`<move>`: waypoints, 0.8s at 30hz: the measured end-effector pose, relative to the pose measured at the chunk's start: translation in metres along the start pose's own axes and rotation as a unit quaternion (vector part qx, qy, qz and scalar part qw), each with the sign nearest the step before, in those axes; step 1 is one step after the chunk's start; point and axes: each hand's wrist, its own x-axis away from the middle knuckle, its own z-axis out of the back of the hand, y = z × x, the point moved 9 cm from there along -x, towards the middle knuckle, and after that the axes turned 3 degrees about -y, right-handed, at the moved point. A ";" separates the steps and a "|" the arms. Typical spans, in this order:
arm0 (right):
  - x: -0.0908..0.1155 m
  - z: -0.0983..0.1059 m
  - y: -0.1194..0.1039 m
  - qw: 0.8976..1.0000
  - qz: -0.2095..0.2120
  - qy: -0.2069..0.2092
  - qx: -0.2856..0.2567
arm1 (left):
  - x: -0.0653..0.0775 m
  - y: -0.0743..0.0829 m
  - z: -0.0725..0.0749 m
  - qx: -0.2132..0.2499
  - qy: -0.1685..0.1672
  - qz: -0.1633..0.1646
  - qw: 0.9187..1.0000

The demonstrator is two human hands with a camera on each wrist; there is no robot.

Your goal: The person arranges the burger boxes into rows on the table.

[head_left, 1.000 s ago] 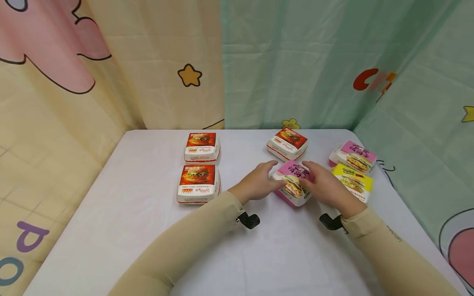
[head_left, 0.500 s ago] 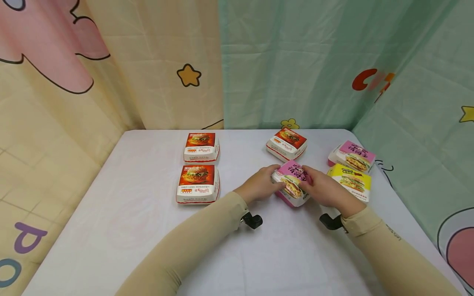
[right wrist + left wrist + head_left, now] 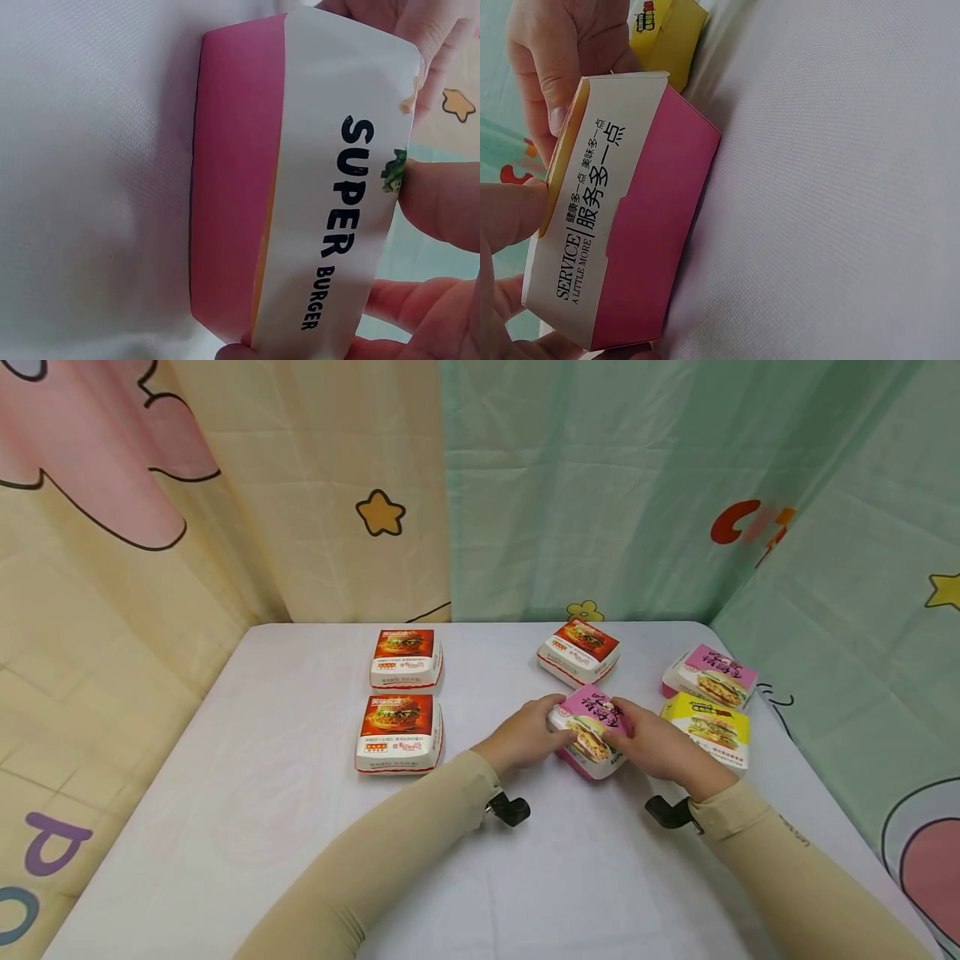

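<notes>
A pink and white burger box (image 3: 588, 731) lies at a slant on the white table, right of centre, between both hands. My left hand (image 3: 525, 735) grips its left side, with the thumb at the top edge and fingers along the far side. On the opposite side my right hand (image 3: 658, 745) holds it the same way. In the left wrist view, the box's pink lower wall (image 3: 656, 225) sits close to the cloth. "SUPER BURGER" lettering (image 3: 349, 187) shows on the white lid side in the right wrist view.
Two red and white burger boxes, a nearer one (image 3: 399, 735) and a farther one (image 3: 406, 658), line up at left. A third red box (image 3: 579, 652) sits behind the held one. Beyond my right hand are a yellow box (image 3: 708, 727) and another pink box (image 3: 712, 675). Curtains enclose the table (image 3: 262, 827).
Both hands have closed in on the sides of the pink box, the left one moving rightward and its spread fingers drawing in. The box has stayed in nearly the same spot.
</notes>
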 end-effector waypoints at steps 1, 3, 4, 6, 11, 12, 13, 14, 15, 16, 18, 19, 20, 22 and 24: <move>0.000 0.000 0.000 1.000 0.000 0.000 -0.001 | 0.000 0.000 0.000 0.000 0.000 0.001 1.000; 0.001 0.000 -0.001 1.000 0.002 0.000 -0.002 | 0.001 0.000 0.000 0.001 0.000 0.002 1.000; 0.001 0.000 -0.002 1.000 0.004 0.001 -0.002 | 0.001 0.000 0.000 0.000 0.000 0.003 1.000; 0.001 0.000 -0.003 1.000 0.009 0.003 -0.001 | 0.002 0.000 0.001 -0.003 0.001 0.003 1.000; 0.001 0.001 -0.008 1.000 0.018 0.009 0.003 | 0.006 -0.002 0.004 -0.007 0.005 0.004 1.000; 0.001 0.001 -0.009 1.000 0.021 0.010 0.003 | 0.007 -0.002 0.005 -0.007 0.007 0.003 1.000; 0.000 0.000 -0.011 1.000 0.024 0.011 0.004 | 0.009 -0.002 0.006 -0.006 0.008 0.002 1.000; 0.000 0.000 -0.013 1.000 0.029 0.013 0.003 | 0.010 -0.003 0.008 -0.006 0.011 0.001 1.000; -0.001 0.000 -0.015 0.999 0.033 0.014 0.003 | 0.012 -0.003 0.010 -0.006 0.014 0.001 1.000; -0.002 0.001 -0.018 0.999 0.039 0.016 0.004 | 0.013 -0.004 0.012 -0.006 0.018 0.001 1.000; -0.003 0.001 -0.024 0.999 0.049 0.019 0.005 | 0.016 -0.005 0.016 -0.006 0.024 0.002 1.000; -0.004 0.001 -0.027 0.998 0.052 0.019 0.005 | 0.017 -0.006 0.018 -0.007 0.028 0.004 1.000; -0.006 0.001 -0.030 0.998 0.056 0.020 0.005 | 0.018 -0.007 0.020 -0.009 0.033 0.005 0.999; -0.008 0.001 -0.036 0.998 0.059 0.018 0.006 | 0.020 -0.009 0.025 -0.011 0.041 0.010 0.999; -0.012 0.000 -0.041 0.998 0.058 0.013 0.003 | 0.023 -0.012 0.028 -0.011 0.050 0.015 0.999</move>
